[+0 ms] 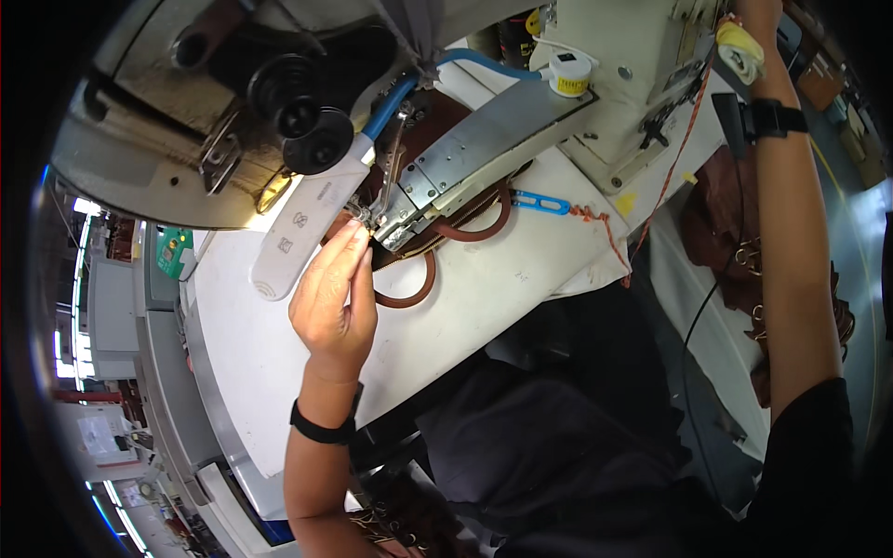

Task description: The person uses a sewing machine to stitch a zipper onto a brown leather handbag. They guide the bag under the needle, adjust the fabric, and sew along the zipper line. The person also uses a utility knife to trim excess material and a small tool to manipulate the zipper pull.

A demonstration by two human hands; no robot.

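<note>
My left hand [333,293] is at the needle end of a sewing machine, thumb and fingers pressed together at the edge of a brown leather bag [337,226]. Its fingertips lie close beside the metal presser foot [361,212]. Two rounded brown handles [484,234] curve out from the bag, which sits around the machine's narrow steel arm [493,139] and is partly hidden by it. My right arm reaches up to the far right, past the machine's body. Only a bit of my right hand [761,13] shows at the top edge; its fingers are out of sight.
A pale lamp-like bar [302,228] hangs left of the needle. On the white tabletop [446,344] lies a blue plastic tool [541,203] tied to orange cord. A yellow-and-white roll [739,51] is near my right wrist. Brown leather pieces with metal rings [730,219] lie at right.
</note>
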